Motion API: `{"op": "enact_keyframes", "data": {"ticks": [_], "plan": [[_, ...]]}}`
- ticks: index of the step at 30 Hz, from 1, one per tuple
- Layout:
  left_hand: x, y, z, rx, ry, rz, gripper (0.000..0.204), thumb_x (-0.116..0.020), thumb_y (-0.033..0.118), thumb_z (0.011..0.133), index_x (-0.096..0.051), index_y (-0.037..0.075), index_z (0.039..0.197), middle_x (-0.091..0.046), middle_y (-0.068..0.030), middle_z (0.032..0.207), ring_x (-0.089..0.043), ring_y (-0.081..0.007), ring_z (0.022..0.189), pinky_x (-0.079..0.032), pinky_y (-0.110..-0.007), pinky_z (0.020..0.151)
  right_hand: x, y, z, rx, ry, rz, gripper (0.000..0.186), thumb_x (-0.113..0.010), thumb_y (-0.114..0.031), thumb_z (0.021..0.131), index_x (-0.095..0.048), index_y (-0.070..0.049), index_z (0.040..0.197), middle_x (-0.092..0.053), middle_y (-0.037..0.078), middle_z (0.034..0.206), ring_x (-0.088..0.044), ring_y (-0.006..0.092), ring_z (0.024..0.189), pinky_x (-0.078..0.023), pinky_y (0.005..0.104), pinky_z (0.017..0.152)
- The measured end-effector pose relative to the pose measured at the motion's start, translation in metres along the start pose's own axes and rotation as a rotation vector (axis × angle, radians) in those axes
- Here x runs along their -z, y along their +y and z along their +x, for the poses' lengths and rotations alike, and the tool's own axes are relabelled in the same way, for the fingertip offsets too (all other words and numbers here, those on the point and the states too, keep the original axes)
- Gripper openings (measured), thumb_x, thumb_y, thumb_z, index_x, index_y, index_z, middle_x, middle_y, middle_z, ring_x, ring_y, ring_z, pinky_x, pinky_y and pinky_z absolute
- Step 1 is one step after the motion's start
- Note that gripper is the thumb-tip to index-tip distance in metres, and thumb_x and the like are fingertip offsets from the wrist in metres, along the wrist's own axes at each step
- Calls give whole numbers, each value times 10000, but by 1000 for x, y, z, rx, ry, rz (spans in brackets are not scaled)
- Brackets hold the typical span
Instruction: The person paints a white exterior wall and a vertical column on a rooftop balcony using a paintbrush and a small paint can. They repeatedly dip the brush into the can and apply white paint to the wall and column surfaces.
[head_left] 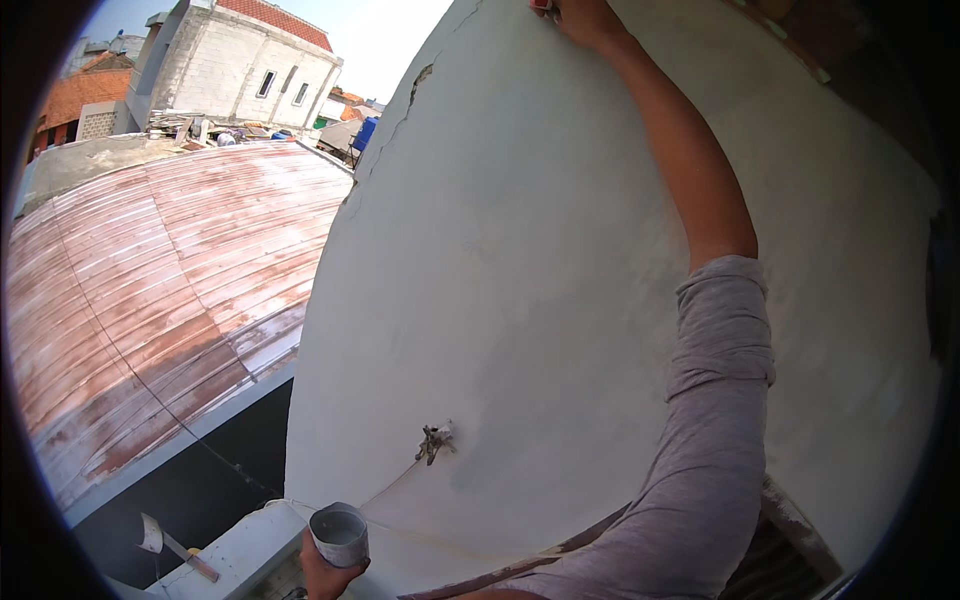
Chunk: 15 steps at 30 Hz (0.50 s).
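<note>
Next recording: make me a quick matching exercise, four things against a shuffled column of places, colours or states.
1. Cup
2. Right hand
3. Roof
4. Sleeve

A. Grey cloth
B. High up at the wall
C. In the left hand
D. Ridged, with reddish-brown patches

Pairs: 1-C, 2-B, 3-D, 4-A

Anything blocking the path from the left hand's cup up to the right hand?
Nothing visible stands between the cup, held in the left hand, and the right hand. The dark clump on the wall lies right of that line.
</note>
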<state>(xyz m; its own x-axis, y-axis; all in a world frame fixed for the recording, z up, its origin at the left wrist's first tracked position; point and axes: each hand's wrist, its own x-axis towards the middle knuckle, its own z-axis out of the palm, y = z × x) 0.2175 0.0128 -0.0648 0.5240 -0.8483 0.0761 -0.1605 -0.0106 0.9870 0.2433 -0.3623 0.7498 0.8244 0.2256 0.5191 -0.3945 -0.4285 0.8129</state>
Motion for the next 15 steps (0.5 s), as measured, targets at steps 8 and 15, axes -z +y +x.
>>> {"op": "enact_keyframes", "data": {"ticks": [8, 15], "plan": [[3, 3, 5, 24, -15, -173, 806, -894, 223, 780, -478, 58, 1450, -629, -163, 1346, -606, -306, 1259, -481, -430, 1060, 24, 9, -2, -214, 138, -34, 216, -637, -197, 947, -684, -20, 832, -743, 151, 917, -675, 239, 803, -517, 406, 738], [11, -16, 1, 8, 39, -126, 846, -915, 246, 755, -465, 43, 1442, -645, -159, 1319, -629, -289, 1213, -507, -423, 1018, 56, -72, 11, -324, -184, 226, 305, -561, -195, 1042, -718, -6, 862, -745, 144, 908, -651, 236, 810, -504, 403, 742]]}}
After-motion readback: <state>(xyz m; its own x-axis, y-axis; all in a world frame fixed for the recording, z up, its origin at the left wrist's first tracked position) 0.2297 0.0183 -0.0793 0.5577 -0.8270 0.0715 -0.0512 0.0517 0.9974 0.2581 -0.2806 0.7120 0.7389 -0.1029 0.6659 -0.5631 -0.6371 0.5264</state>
